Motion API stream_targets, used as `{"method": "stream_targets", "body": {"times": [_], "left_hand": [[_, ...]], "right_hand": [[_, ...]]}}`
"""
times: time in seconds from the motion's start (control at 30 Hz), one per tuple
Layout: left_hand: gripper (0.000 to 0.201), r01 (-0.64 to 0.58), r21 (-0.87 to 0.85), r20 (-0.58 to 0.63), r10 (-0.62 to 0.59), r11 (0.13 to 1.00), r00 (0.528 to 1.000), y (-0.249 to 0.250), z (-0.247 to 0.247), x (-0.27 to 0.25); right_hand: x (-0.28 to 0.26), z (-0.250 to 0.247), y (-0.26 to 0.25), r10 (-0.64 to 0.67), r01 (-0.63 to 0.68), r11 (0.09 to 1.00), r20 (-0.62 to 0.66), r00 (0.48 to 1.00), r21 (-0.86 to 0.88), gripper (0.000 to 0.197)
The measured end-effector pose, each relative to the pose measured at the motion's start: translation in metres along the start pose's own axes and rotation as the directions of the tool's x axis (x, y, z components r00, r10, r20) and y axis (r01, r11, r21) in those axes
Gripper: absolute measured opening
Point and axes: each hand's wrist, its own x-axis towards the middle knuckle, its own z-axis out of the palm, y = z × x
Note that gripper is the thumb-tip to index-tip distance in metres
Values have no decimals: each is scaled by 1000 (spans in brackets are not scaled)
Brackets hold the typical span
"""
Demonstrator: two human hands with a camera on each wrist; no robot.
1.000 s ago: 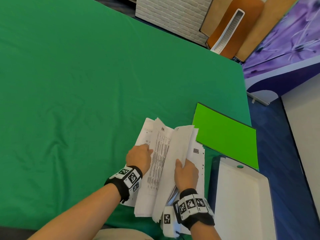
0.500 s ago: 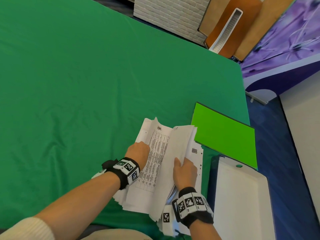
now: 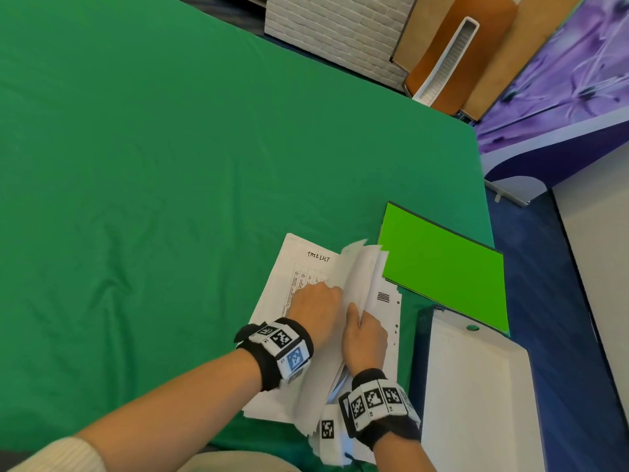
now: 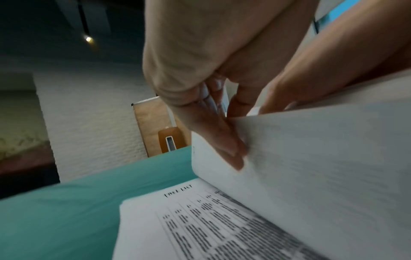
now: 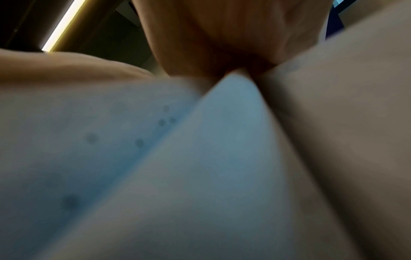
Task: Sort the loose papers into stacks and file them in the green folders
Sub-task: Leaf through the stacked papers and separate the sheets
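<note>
Loose white printed papers (image 3: 326, 335): bundle at 5 o'clock on green cloth-covered table (image 3: 170, 199), touching bright green flat folder (image 3: 442, 270) at 2 o'clock. Since a moment ago, table-printed sheet laid flat, handwritten heading now exposed. Left hand (image 3: 315, 303) curled, fingers (image 4: 224, 140) together against raised leaf. Right hand (image 3: 364, 338) pinching upright sheaf; fingers themselves unreadable, wrist view blurred. White box (image 3: 476, 403) at 4 o'clock. Probably sorting barely begun, nothing filed.

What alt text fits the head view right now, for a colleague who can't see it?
Two hands leaf through loose papers on a green table: the left hand lies on a "Task List" sheet, the right hand holds sheets raised. A closed green folder lies just right.
</note>
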Motion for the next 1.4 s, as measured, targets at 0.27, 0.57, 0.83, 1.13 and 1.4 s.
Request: {"method": "stream_targets", "body": {"times": [0.27, 0.57, 0.83, 1.13, 1.4], "left_hand": [[23, 185, -602, 138, -126, 777, 982, -22, 27, -2], [32, 630, -318, 193, -603, 708, 774, -62, 44, -5], [24, 458, -263, 84, -453, 849, 888, -59, 38, -10], [30, 153, 341, 117, -203, 928, 972, -47, 8, -9], [23, 38, 283, 87, -66, 958, 994, -22, 3, -9]], "right_hand": [[3, -1, 9, 10, -9, 999, 10, 1000, -39, 37], [4, -1, 11, 28, -28, 1000, 24, 999, 1, 36], [3, -2, 16, 40, -40, 999, 21, 999, 4, 34], [1, -6, 9, 51, -51, 999, -13, 999, 18, 34], [0, -2, 5, 72, -71, 997, -33, 997, 22, 34]]}}
